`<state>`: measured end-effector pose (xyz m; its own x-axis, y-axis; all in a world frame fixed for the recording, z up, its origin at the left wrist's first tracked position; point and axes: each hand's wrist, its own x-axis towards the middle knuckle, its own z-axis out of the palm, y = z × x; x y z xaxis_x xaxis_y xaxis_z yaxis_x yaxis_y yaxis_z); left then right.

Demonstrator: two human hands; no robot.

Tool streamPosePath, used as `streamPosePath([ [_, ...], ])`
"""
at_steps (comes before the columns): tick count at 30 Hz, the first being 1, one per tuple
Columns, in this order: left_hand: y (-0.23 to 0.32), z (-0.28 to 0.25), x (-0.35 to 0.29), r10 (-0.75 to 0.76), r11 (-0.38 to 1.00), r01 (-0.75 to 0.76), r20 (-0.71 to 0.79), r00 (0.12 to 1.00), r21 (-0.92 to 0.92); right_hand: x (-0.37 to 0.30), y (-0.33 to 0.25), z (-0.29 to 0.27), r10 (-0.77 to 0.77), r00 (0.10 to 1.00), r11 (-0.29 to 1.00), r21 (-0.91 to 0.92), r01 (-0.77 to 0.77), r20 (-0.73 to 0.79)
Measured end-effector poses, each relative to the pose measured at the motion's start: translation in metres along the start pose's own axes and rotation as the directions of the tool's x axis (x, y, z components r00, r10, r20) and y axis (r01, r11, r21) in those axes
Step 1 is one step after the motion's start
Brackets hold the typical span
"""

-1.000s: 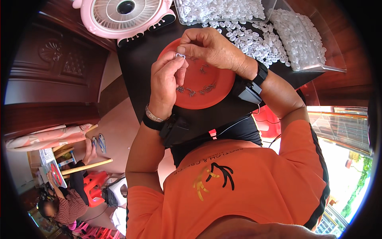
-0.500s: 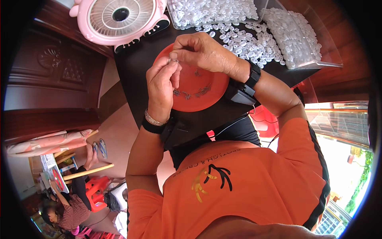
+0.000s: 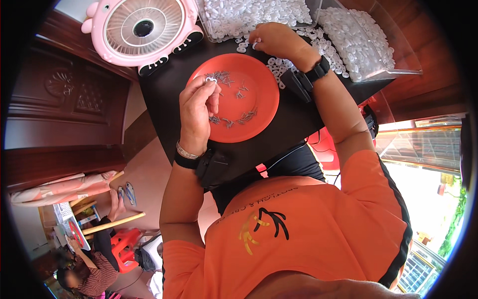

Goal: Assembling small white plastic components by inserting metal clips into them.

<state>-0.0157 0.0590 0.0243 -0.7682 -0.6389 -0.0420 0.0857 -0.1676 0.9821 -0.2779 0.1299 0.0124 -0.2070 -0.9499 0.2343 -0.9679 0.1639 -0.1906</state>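
My left hand (image 3: 196,107) is closed over the left side of a round red-orange plate (image 3: 266,109). Its thumb and forefinger pinch a small white plastic piece (image 3: 211,79) with openings in it. Thin grey metal pins (image 3: 247,116) lie in several little heaps on the plate. Beyond the plate's far right rim, my right hand (image 3: 280,42) is closed above the loose white oval plastic pieces (image 3: 279,65). A similar small white piece (image 3: 256,45) shows at its fingertips.
A clear bin (image 3: 211,37) full of white pieces stands at the table's far side, with a tilted clear container (image 3: 398,74) to its right. A pink fan (image 3: 89,26) stands far left. Lower left, another person (image 3: 99,266) sits by a red stool (image 3: 124,249).
My right hand has left my left hand and moved away to the right, over the loose white pieces. My left hand has lowered slightly, with the white piece now plainly visible.
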Motion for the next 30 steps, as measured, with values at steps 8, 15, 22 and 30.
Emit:
streamPosePath([
  [8,-0.001,-0.001,-0.001,0.006,1.000,-0.007,0.018,1.000,0.008,0.004,-0.007,-0.007,0.091,0.993,0.994,0.053,-0.096,0.077],
  [15,-0.003,-0.004,0.002,-0.013,1.000,0.014,0.034,0.999,-0.018,0.001,-0.048,-0.018,0.022,0.995,0.428,0.898,-0.102,0.102],
  [22,-0.004,0.000,0.001,0.115,0.990,-0.108,0.080,0.990,-0.086,-0.003,-0.094,0.000,-0.119,0.993,0.149,0.989,0.009,0.009],
  [30,-0.006,-0.010,0.004,0.178,0.973,-0.166,0.069,0.982,-0.160,-0.004,-0.089,-0.009,-0.137,0.981,0.309,0.947,-0.087,0.135],
])
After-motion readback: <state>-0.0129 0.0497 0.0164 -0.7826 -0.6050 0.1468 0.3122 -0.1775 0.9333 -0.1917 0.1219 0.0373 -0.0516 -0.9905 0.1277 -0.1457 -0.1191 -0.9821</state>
